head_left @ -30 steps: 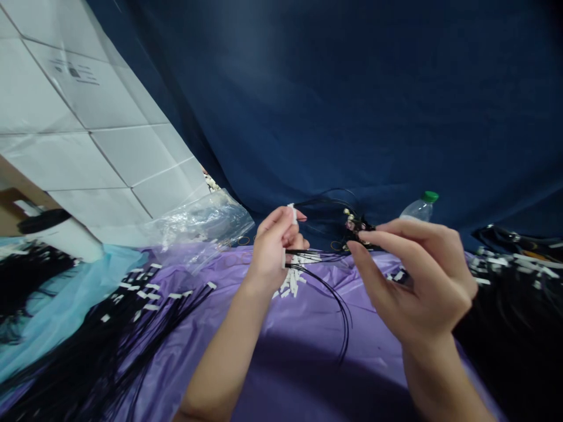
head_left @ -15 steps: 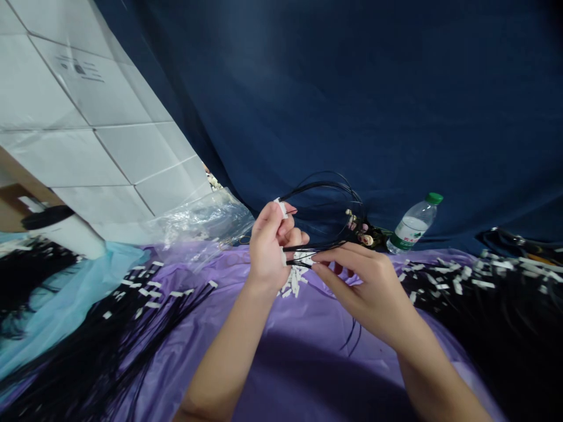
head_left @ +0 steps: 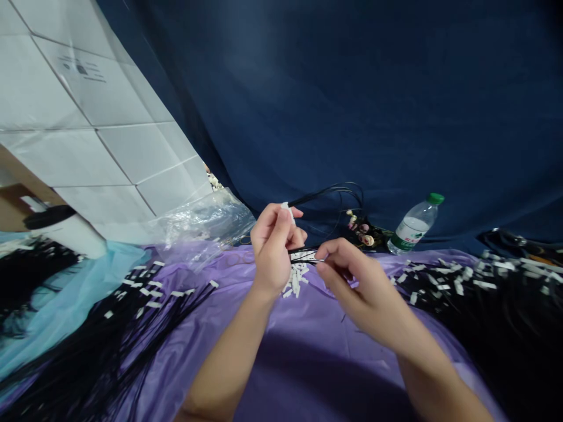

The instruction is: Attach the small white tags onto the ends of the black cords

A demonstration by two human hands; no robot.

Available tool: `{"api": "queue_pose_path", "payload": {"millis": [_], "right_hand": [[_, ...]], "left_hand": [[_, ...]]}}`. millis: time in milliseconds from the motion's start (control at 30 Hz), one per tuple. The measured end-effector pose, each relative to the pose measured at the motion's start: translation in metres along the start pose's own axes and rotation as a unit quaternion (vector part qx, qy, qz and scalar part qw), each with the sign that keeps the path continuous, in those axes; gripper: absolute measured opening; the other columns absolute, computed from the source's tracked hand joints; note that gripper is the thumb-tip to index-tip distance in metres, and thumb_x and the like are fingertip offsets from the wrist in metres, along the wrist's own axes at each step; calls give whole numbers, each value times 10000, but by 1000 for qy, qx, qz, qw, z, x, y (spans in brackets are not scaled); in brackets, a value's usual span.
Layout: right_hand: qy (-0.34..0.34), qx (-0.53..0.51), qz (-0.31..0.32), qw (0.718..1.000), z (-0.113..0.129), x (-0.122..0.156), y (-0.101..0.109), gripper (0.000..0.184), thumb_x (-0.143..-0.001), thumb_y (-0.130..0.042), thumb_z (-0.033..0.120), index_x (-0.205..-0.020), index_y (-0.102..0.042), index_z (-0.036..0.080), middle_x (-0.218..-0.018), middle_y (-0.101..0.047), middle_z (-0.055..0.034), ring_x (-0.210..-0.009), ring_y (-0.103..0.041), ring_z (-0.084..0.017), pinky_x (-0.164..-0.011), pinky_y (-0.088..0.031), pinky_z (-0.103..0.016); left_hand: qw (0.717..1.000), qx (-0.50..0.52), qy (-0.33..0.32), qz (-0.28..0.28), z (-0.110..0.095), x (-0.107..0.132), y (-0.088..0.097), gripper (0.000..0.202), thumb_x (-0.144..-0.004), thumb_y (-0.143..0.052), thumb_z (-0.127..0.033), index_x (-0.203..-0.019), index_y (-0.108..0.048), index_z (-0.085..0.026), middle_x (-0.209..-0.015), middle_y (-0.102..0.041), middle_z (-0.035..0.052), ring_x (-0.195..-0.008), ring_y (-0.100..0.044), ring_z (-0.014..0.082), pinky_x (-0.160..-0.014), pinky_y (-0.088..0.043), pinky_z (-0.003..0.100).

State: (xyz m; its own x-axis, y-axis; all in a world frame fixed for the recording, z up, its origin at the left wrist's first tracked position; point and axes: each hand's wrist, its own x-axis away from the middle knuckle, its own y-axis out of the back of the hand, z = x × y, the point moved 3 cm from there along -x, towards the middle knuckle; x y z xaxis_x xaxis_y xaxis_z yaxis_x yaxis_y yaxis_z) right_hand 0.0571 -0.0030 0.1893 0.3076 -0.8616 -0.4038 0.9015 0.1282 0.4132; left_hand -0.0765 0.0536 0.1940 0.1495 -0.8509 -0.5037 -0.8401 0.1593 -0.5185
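A: How is the left hand (head_left: 271, 251) set?

B: Thumb and fingers press together, pinching 1 white tab (head_left: 286, 208) near the top of the hand. Black cords (head_left: 325, 190) run from it and loop rightward, in front of the blue cloth (head_left: 308, 88).

A: Why hold it there?

B: My judgement: gripping the tab rather than the cords lets the loop swing clear of the fingers.

A: And the right hand (head_left: 352, 275)?

B: Its thumb and forefinger nearly meet at the end of some thin lower strands (head_left: 301, 259), which lie between the 2 hands. The tips are small and dim, so I can't tell whether they grip the strands or only touch them.

A: What is just below?

B: A heap of white pieces (head_left: 294, 282) on the purple sheet (head_left: 325, 363); that spot seems chosen for easy reach.

A: Farther out?

B: 2 cord bundles, the left bundle (head_left: 88, 351) and the right bundle (head_left: 505, 334), lie with white-tipped ends away from the person, probably so those ends show. Past the right hand are small flowers (head_left: 363, 233) and a bottle (head_left: 411, 225).
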Motion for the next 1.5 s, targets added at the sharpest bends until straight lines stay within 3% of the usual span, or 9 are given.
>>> {"api": "queue_pose_path", "payload": {"millis": [100,200,333,433,533,700,833,933,1500], "right_hand": [[-37,-206,99,973,-4,0,18,168,-969,-482,275,-959,-629,193,-700,-608,4,-616,-537,-100,-563,-428,-230],[-22,-311,90,946,-11,-6,34,123,-913,-588,268,-953,-681,198,-808,-675,-31,-646,-616,-117,-574,-497,-247],[15,-305,-101,947,-26,-18,37,87,-860,-663,280,-893,-710,215,-693,-631,9,-534,-583,-94,-501,-491,-224],[52,-306,-308,899,-31,-20,40,155,-861,-657,365,-813,-702,225,-737,-601,7,-599,-581,-89,-571,-516,-227],[110,-327,-381,858,-26,-15,47,221,-846,-640,495,-832,-697,283,-733,-543,21,-627,-561,-88,-604,-524,-218],[174,-235,-344,892,-13,-2,54,156,-885,-634,344,-1023,-703,362,-562,-460,80,-339,-250,-48,-285,-218,-188],[175,28,-305,936,-4,3,45,166,-769,-729,127,-866,-747,260,-657,-657,24,-469,-513,-87,-409,-377,-234],[203,165,-246,933,4,3,39,143,-757,-718,102,-838,-736,218,-682,-683,5,-512,-531,-95,-470,-408,-253],[210,195,-222,932,10,5,39,103,-777,-687,96,-806,-709,192,-629,-626,12,-509,-489,-80,-470,-386,-236]], "left_hand": [[1000,-10,13,-25,3,-6,7,257,-864,-616,-399,-753,-619,-168,-467,-296,-91,-342,-306,25,-440,-311,203],[998,-8,37,-44,7,-10,11,249,-864,-614,-384,-746,-616,-165,-485,-289,-88,-352,-304,25,-439,-303,198],[996,-1,81,-46,13,-8,8,255,-846,-629,-399,-742,-605,-168,-503,-284,-87,-376,-286,24,-450,-311,192],[994,-3,100,-42,17,-4,4,266,-836,-638,-415,-742,-599,-170,-506,-270,-88,-389,-266,25,-460,-321,191],[994,-6,106,-35,19,-1,2,264,-841,-632,-419,-749,-596,-174,-499,-259,-89,-390,-265,30,-464,-319,195],[994,-10,109,-13,19,1,-1,263,-848,-626,-418,-756,-599,-173,-492,-255,-90,-384,-268,30,-461,-306,200],[994,6,110,6,17,2,-3,253,-857,-618,-404,-762,-600,-170,-475,-240,-98,-363,-253,23,-457,-286,202],[993,19,112,19,15,4,-5,264,-851,-622,-415,-759,-600,-169,-473,-249,-99,-355,-254,21,-453,-287,205],[993,23,110,39,8,7,-8,304,-843,-618,-471,-749,-602,-182,-433,-251,-98,-329,-273,27,-445,-309,215]]}}
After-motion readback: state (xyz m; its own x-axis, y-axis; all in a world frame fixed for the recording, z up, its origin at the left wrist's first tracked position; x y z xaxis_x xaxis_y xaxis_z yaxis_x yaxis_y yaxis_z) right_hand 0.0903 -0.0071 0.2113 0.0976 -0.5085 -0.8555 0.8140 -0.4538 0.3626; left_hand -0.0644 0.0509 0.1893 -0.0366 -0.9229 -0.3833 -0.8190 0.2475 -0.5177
